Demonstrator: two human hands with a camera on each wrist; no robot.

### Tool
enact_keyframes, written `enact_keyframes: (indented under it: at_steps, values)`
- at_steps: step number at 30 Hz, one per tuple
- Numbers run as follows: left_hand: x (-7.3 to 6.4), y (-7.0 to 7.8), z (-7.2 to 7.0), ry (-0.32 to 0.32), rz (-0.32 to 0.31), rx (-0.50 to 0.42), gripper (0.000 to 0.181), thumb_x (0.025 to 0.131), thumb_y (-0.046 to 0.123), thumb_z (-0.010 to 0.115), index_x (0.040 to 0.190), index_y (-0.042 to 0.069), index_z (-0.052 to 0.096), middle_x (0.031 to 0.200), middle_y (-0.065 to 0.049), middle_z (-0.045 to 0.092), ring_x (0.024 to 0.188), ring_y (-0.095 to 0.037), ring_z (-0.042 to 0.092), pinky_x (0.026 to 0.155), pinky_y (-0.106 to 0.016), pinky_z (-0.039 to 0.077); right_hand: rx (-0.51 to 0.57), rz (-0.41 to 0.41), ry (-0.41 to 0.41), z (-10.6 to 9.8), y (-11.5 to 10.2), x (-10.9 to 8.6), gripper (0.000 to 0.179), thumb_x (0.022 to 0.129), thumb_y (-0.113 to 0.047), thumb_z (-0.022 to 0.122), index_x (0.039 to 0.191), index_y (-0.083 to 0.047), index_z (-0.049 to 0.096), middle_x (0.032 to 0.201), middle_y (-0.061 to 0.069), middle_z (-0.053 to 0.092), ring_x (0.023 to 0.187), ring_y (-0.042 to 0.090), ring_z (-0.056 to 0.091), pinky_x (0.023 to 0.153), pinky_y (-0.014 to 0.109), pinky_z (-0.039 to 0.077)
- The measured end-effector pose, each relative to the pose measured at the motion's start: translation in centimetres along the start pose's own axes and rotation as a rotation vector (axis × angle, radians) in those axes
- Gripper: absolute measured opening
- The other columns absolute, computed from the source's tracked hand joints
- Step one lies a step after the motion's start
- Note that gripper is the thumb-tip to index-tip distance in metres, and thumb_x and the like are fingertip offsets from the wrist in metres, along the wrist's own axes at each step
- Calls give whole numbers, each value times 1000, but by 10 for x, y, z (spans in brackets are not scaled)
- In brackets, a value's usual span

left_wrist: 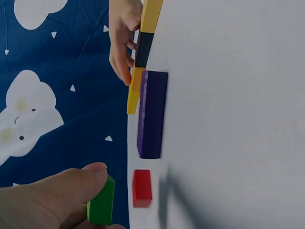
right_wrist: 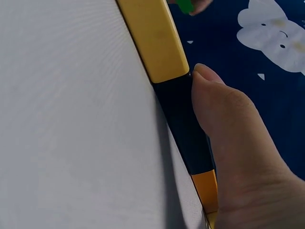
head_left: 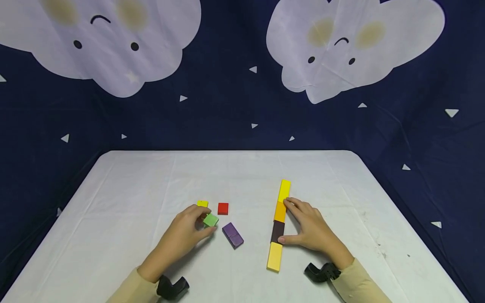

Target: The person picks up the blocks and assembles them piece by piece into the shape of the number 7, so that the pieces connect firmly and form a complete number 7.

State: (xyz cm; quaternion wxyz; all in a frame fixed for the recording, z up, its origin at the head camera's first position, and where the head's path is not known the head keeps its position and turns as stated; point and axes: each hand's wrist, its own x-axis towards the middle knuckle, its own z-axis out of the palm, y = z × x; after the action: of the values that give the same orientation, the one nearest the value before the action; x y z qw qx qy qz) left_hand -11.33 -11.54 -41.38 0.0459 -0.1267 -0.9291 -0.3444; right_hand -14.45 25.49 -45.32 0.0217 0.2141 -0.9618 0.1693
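Note:
My left hand [head_left: 183,230] pinches a small green block [head_left: 211,220] between thumb and fingers, above the left half of the table. On the right, several blocks lie end to end in a row: a bright yellow one [head_left: 284,190] at the far end, an orange one [head_left: 280,211], a dark brown or black one [head_left: 278,232] and a pale yellow one [head_left: 274,257] nearest me. My right hand [head_left: 313,229] rests along the row's right side, fingers spread. Its thumb [right_wrist: 233,119] touches the dark block by the pale yellow one; a fingertip meets the yellow and orange joint.
Between the hands lie a purple block [head_left: 233,235] and a red block [head_left: 223,208]. A small yellow block [head_left: 202,203] sits just behind the left hand, partly hidden. The white-covered table [head_left: 129,185] ends at a dark blue cloth [head_left: 219,122] with clouds.

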Motion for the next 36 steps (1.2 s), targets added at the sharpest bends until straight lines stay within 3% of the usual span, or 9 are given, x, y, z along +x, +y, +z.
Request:
enact_keyframes:
  at_steps: [8, 17, 23, 29, 36]
  values:
    - [32, 21, 7, -44, 65, -35, 43, 78, 19, 84, 116, 5, 69, 99, 2, 65, 87, -12, 62, 75, -28, 51, -3, -5, 17, -1, 0, -2, 114, 66, -83, 67, 153, -15, 39, 158, 1, 36, 141, 28, 38, 104, 52, 34]
    - [72, 46, 23, -128, 194, 28, 41, 85, 22, 79, 120, 4, 67, 104, -2, 64, 90, -13, 62, 78, -29, 53, -6, 10, -2, 0, 2, -1, 116, 65, -86, 63, 154, -17, 37, 160, -1, 33, 142, 25, 36, 104, 49, 32]
    - [103, 57, 38, -195, 209, 49, 39, 90, 20, 74, 124, 4, 65, 109, -4, 63, 97, -15, 62, 88, -30, 53, 2, 21, -6, 0, 0, -1, 116, 65, -87, 63, 154, -18, 37, 160, -2, 33, 142, 25, 36, 105, 48, 32]
    - [132, 67, 54, -245, 203, 108, 41, 91, 20, 73, 127, 4, 64, 109, -6, 63, 90, -13, 56, 85, -27, 51, 1, 10, 13, 1, 0, -2, 115, 65, -85, 66, 153, -17, 38, 159, 0, 35, 140, 26, 38, 104, 49, 33]
    - [157, 72, 72, -284, 181, 137, 42, 90, 19, 73, 128, 4, 64, 109, -8, 63, 89, -14, 56, 85, -28, 50, 1, 10, 12, 1, -1, -2, 115, 65, -86, 64, 154, -18, 38, 159, -1, 34, 141, 25, 38, 104, 49, 34]
